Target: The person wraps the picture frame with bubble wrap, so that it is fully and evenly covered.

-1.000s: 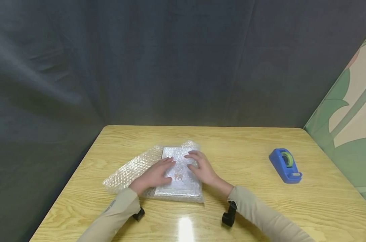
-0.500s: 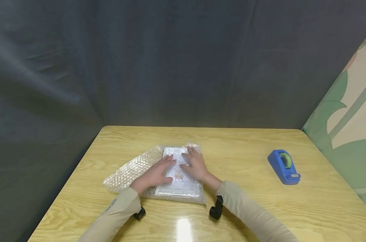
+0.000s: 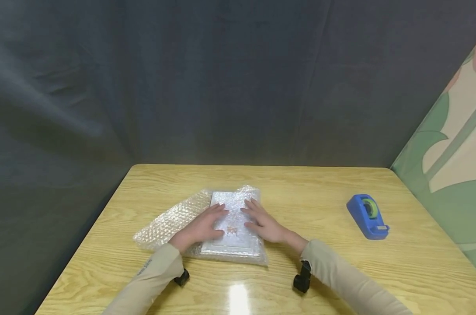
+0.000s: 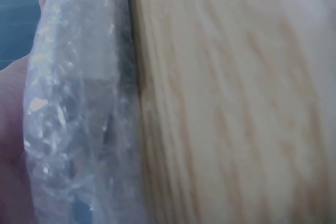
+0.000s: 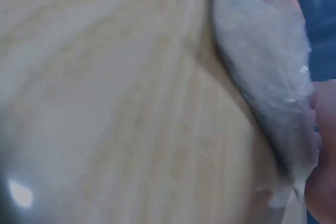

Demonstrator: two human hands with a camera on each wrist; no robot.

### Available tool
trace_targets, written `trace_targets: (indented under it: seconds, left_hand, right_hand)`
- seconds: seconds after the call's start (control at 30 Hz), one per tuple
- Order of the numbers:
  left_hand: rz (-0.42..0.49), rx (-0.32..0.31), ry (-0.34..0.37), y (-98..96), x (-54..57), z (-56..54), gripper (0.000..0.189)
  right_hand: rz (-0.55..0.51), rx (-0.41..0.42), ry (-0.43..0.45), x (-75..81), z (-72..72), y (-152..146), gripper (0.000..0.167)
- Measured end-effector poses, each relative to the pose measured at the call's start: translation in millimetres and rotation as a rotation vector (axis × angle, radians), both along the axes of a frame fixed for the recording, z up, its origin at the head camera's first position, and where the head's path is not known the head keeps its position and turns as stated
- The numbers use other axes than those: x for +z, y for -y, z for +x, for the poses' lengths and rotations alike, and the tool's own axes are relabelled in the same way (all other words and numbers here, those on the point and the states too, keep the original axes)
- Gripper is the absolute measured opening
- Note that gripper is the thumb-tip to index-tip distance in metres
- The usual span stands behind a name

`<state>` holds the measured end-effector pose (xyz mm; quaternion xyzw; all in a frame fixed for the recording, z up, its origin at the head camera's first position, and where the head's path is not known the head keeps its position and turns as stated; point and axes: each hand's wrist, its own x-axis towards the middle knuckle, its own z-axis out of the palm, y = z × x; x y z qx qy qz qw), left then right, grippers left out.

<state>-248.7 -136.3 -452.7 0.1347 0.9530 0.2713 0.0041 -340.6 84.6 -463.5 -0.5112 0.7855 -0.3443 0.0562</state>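
Ideally, the flat white item (image 3: 234, 243), lying in bubble wrap (image 3: 171, 224) on the bench (image 3: 314, 192), should be steadied evenly under the left hand (image 3: 202, 226) and right hand (image 3: 266, 224), both laid loosely over it and gripping nothing, so that the bubble wrap is not dragged askew.

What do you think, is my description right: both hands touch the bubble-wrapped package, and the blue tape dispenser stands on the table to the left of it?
Not fully: the side is wrong. The head view shows the blue tape dispenser on the table to the right of the bubble-wrapped package. The rest is correct: left hand and right hand both touch it.
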Motion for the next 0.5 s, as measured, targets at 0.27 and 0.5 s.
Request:
trace_targets:
  seconds: [0.27, 0.5]
  left_hand:
    - [0.010, 0.003, 0.019, -0.4, 2.4, 2.8, 0.066]
    - [0.007, -0.005, 0.028, -1.3, 1.9, -0.8, 0.064]
  right_hand:
    - [0.027, -0.143, -0.136, -7.0, 14.2, 14.5, 0.050]
    - [0.076, -0.182, -0.159, -7.2, 14.9, 17.4, 0.056]
